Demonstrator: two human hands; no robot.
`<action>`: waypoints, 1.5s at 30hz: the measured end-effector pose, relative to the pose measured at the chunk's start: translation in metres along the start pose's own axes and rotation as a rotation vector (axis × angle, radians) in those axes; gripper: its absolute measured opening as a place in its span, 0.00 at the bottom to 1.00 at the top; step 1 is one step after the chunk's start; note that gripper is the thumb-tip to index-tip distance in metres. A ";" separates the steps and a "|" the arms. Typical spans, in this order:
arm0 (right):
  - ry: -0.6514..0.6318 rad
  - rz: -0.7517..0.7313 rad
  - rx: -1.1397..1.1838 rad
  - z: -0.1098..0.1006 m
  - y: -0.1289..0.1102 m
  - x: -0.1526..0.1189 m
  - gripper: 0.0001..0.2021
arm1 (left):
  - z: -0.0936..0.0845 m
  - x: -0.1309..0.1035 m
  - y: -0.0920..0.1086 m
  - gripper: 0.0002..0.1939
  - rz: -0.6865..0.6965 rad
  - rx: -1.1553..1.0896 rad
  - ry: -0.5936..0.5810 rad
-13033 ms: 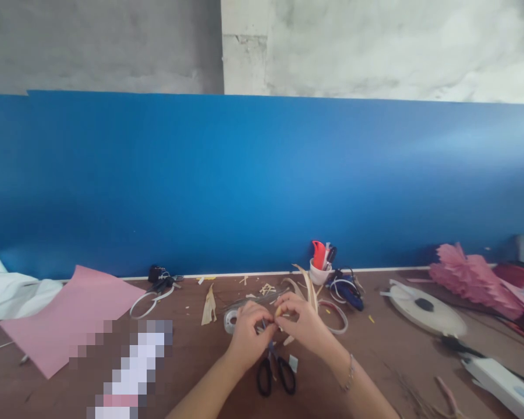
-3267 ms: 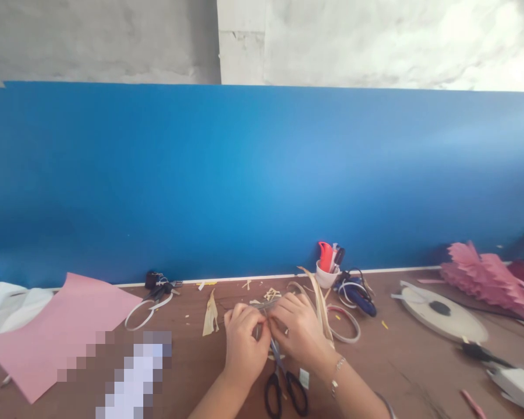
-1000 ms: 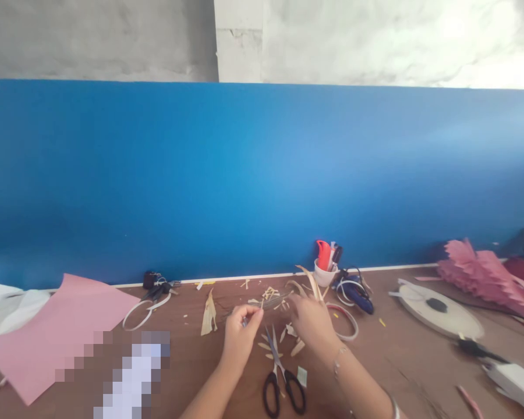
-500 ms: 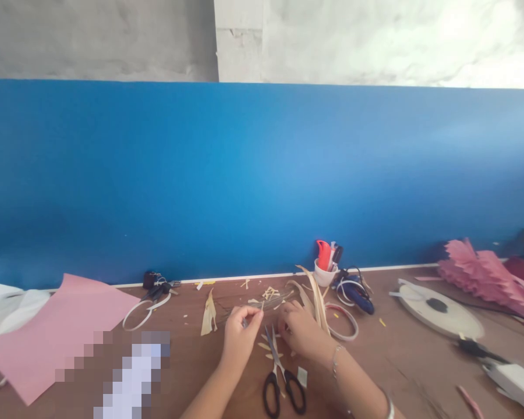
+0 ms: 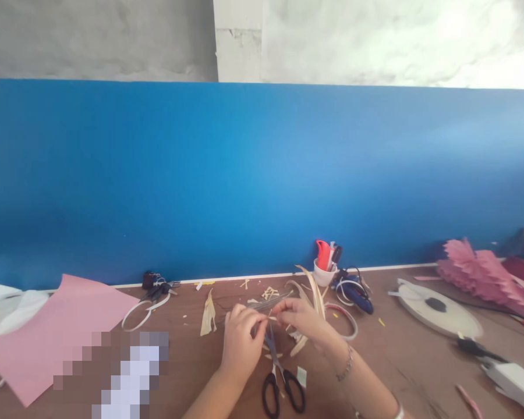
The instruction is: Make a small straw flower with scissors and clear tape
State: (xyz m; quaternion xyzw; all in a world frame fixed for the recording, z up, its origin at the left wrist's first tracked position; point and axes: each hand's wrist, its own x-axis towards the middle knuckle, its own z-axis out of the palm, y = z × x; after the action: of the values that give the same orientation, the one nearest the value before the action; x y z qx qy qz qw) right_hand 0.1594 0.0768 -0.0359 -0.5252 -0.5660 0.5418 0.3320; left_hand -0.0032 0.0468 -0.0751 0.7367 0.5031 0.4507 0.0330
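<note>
My left hand [image 5: 243, 337] is pinched closed just left of the scissors' blades, with a small pale piece at its fingertips. My right hand [image 5: 297, 317] has its thumb and forefinger together at that same spot; what they grip is too small to tell. Black-handled scissors [image 5: 276, 362] lie slightly open on the brown table [image 5: 192, 372], below both hands. Long pale dried strips [image 5: 318, 295] curve up behind my right hand. Small cut scraps [image 5: 269, 293] and thin stems lie beyond my fingers. A pale husk piece [image 5: 208, 314] rests to the left.
A white cup [image 5: 325, 273] of tools stands by the blue partition [image 5: 253, 174]. A tape roll [image 5: 347, 321] is to the right, then an oval white object [image 5: 439, 308] and pink pleated paper [image 5: 484, 273]. Pink sheet [image 5: 70, 320] and keys [image 5: 159, 289] lie left.
My right hand has moved left and up to meet my left hand's fingertips. My left hand has turned so that its back shows more. A pale strip now shows below my right hand.
</note>
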 end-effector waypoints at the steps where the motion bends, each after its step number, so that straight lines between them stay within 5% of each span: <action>1: 0.005 0.004 0.014 0.000 0.001 0.001 0.06 | -0.001 0.000 0.001 0.06 0.016 0.013 0.001; 11: -0.031 0.036 0.022 -0.001 0.013 0.008 0.11 | -0.002 -0.002 0.006 0.07 0.126 0.093 -0.010; 15: -0.024 -0.013 -0.034 -0.001 0.008 0.006 0.08 | -0.004 -0.001 0.008 0.08 0.060 0.099 -0.048; 23: 0.159 -0.420 -0.280 -0.002 0.005 0.004 0.13 | 0.004 0.005 -0.008 0.08 -0.222 -0.190 -0.008; 38: 0.073 -0.325 -0.236 0.006 -0.002 0.001 0.04 | 0.004 0.007 -0.003 0.08 -0.368 -0.387 -0.075; 45: 0.124 -0.493 -0.563 0.004 -0.006 -0.007 0.06 | 0.003 0.006 0.000 0.08 -0.260 -0.275 -0.106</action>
State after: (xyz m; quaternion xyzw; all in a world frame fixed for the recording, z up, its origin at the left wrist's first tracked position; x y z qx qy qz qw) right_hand 0.1554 0.0703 -0.0294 -0.4755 -0.7810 0.2362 0.3288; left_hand -0.0007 0.0530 -0.0728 0.6768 0.5253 0.4677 0.2175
